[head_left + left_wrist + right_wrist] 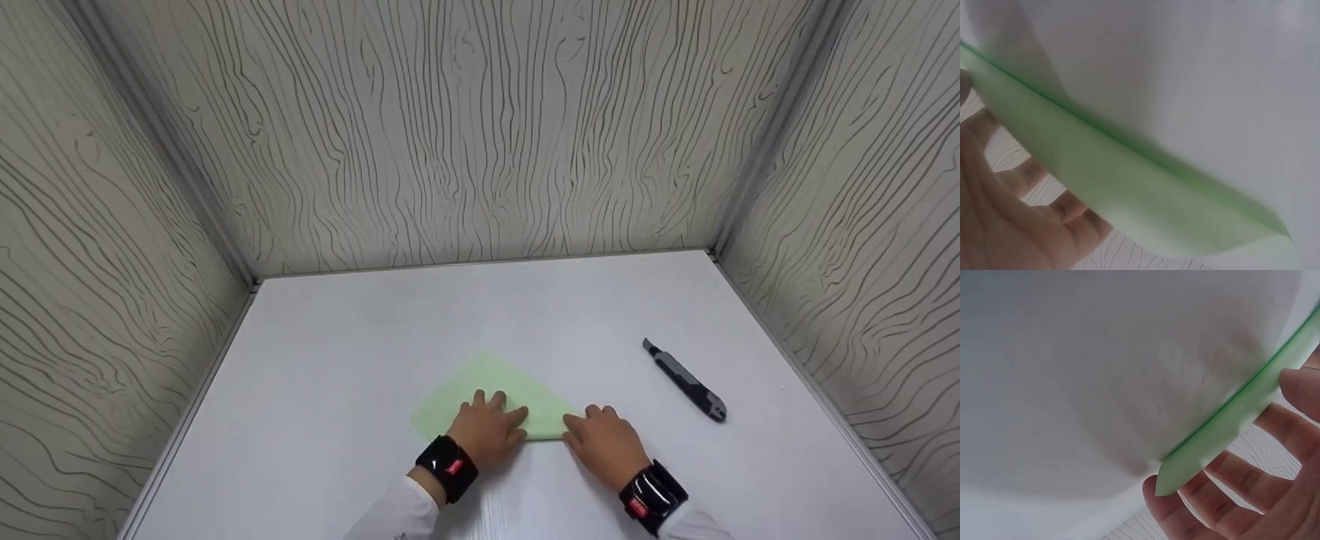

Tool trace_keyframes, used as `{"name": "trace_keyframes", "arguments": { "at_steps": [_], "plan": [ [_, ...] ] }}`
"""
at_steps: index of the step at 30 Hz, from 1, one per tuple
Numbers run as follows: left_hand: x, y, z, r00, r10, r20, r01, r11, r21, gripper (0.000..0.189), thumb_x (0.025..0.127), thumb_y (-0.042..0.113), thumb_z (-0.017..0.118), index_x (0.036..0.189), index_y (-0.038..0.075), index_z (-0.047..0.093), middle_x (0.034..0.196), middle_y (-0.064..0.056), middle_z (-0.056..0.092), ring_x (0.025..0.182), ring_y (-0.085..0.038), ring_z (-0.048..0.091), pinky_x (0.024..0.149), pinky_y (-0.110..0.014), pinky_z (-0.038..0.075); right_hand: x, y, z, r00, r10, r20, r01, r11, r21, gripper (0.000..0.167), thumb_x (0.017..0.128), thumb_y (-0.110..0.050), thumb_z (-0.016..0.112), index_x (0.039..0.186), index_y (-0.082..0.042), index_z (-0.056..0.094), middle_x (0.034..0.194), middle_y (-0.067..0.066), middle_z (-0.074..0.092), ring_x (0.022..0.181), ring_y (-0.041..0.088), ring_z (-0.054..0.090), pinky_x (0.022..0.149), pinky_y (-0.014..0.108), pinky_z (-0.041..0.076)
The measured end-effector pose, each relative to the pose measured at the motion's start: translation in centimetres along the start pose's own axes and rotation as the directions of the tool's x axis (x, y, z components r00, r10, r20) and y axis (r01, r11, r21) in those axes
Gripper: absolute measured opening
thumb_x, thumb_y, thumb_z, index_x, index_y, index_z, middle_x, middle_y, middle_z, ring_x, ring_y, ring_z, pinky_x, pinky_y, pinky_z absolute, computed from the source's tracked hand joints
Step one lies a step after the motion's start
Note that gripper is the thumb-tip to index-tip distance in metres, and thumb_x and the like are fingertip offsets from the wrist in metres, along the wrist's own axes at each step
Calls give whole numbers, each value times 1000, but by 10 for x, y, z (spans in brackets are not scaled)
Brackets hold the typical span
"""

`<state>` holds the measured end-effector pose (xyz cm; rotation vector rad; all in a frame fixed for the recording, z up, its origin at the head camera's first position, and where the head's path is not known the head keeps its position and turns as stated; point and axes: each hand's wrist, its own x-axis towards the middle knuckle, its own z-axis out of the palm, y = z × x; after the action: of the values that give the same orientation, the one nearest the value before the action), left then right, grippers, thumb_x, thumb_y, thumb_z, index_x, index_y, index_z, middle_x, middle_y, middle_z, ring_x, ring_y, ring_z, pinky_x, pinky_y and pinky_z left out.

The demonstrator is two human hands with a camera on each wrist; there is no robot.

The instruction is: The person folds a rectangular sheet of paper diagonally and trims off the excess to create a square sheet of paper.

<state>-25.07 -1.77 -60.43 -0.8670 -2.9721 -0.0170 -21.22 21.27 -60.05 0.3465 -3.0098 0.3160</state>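
Observation:
A light green sheet of paper lies on the white table with its far corner pointing away from me. A folded band runs along its near edge. My left hand rests on the paper with fingers spread, thumb by the near edge. At the right end of the band, my right hand touches the paper with its fingertips and thumb. The right wrist view shows the band's tapered end against the fingers of that hand. Some of the paper is hidden under the left hand.
To the right of the right hand lies a grey and black utility knife, its blade end pointing away. Wood-patterned panels stand behind the white table and on both sides. Each wrist wears a black band.

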Motion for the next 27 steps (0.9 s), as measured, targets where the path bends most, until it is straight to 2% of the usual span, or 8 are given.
{"name": "trace_keyframes", "arguments": {
  "at_steps": [9,11,14,16,19,23,27],
  "plan": [
    [1,-4,9,1000,22,-14,-22,1000,-7,46,107,59,56,148,42,65,141,-5,68,116,-32,64,87,-49,61,-1,-2,1,1000,9,9,-9,1000,5,28,98,-32,78,118,-13,80,99,12,72,87,29,64,71,51,57],
    [1,-5,10,999,26,-24,-26,1000,-8,45,107,59,57,148,41,66,140,-6,69,114,-32,64,87,-50,61,-1,-4,1,1000,3,14,-3,1000,-3,33,97,-33,79,121,-11,79,107,16,74,95,34,67,77,55,59],
    [2,-6,11,999,32,-22,-32,999,-10,46,107,58,57,148,40,65,139,-6,69,114,-33,65,87,-51,61,-2,-8,2,999,-2,34,1,1000,12,42,96,-35,80,131,-12,75,126,24,73,114,44,69,92,64,58],
    [2,-7,11,999,35,-11,-35,999,-11,46,107,59,55,148,40,65,140,-7,69,115,-33,65,87,-51,61,-3,-12,3,999,-3,50,2,1000,25,48,97,-37,79,138,-15,73,139,26,69,127,49,65,103,71,53],
    [3,-7,9,999,33,12,-33,999,-10,46,110,59,50,150,41,64,143,-6,68,118,-34,66,90,-51,62,-6,-18,4,998,-14,64,13,1000,14,50,98,-41,77,143,-19,71,145,25,68,134,51,63,111,78,44],
    [4,-6,5,999,26,27,-26,1000,0,43,113,56,44,150,44,63,144,-5,68,121,-34,66,93,-53,63,-9,-24,6,997,-30,73,30,1000,-3,51,99,-45,75,145,-23,70,145,25,68,135,53,62,112,83,40],
    [4,-7,2,999,27,33,-28,1000,10,41,114,52,44,149,44,63,143,-4,68,120,-34,66,92,-52,64,-12,-30,7,995,-49,86,49,999,10,54,99,-49,75,147,-25,68,145,24,68,132,54,62,103,83,46]
  ]
}}
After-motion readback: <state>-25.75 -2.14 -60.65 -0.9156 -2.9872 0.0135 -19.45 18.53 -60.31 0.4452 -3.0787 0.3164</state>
